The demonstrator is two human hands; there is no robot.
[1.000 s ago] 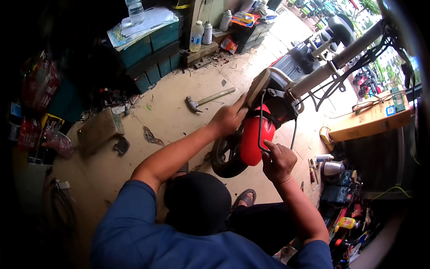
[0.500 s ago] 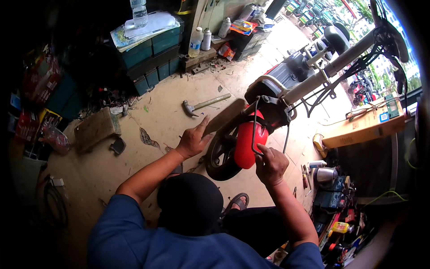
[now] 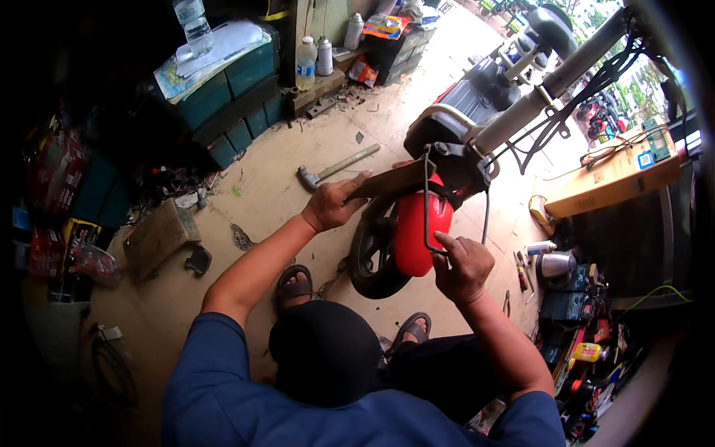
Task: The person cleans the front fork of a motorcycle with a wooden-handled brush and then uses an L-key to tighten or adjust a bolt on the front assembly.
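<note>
The single view comes from a wide fisheye camera worn on the person's head, looking steeply down over a dark cap and blue sleeves at the left hand [image 3: 333,203] and right hand [image 3: 463,266], which come up from the lower edge and sit close, near the middle of the picture. It faces forward and down across the concrete floor [image 3: 283,171] toward the red fender [image 3: 414,231] and front wheel [image 3: 372,257] of a motorbike, with straight lines such as the grey fork tube [image 3: 551,82] bending near the rim. The outer edge falls into dark vignette, so what lies at the far left and right is probably shelving and clutter, though it is hard to tell.
</note>
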